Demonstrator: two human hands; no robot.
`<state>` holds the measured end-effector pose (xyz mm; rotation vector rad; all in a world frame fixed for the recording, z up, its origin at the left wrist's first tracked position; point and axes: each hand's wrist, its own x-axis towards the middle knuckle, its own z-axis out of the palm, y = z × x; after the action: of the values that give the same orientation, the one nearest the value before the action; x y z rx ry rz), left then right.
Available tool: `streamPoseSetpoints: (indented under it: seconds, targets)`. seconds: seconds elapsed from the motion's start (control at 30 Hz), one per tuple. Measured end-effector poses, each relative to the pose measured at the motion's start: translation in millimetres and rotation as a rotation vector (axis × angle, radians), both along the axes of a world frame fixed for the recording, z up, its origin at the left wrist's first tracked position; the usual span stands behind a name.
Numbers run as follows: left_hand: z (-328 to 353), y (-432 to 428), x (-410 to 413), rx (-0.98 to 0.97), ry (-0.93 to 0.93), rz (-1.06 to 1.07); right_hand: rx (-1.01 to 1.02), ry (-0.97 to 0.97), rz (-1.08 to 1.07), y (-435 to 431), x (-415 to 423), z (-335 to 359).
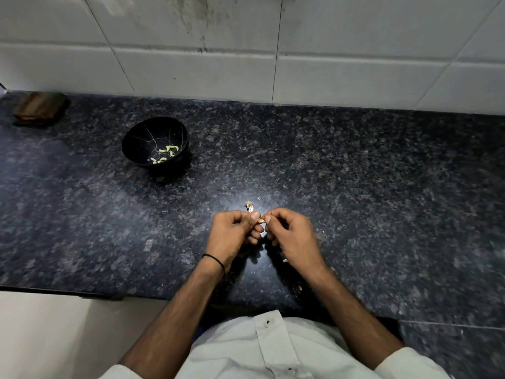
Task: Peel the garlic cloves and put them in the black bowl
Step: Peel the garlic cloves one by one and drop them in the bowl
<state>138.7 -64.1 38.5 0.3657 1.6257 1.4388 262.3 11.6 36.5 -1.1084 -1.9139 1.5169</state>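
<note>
Both hands — L (235, 231) & R (289, 233) — pinch one garlic clove (261, 220) above worktop (382, 187); peeled cloves (165, 153) in black bowl (136, 143).

A dark speckled granite countertop (382, 187) runs along a wall of large white tiles (191, 69), streaked with grime near the top. A bright patch of overhead light glints off the stone. A brown wooden block (41, 108) sits far left against the wall.
</note>
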Motion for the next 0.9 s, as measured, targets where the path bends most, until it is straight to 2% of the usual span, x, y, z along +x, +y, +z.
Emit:
streamPoseSetpoints:
  seconds: [0.17,0.37,0.73,0.9]
  targets:
    - [1.1,0.4,2.4,0.024,0.037,0.001,-0.053,0.012,-0.053,0.2,-1.1,-2.6]
    - [4.1,-0.5,5.9,0.009,0.112,0.026,-0.067,0.019,-0.015,-2.2,-1.0,-2.6]
    - [1.3,-3.0,12.0,-0.028,0.300,-0.029,-0.546,0.134,-0.162,-1.5,-6.9,7.0]
    - [1.1,-4.5,16.4,-0.039,0.389,-0.045,-0.546,0.084,-0.200,-3.2,-8.2,5.0]
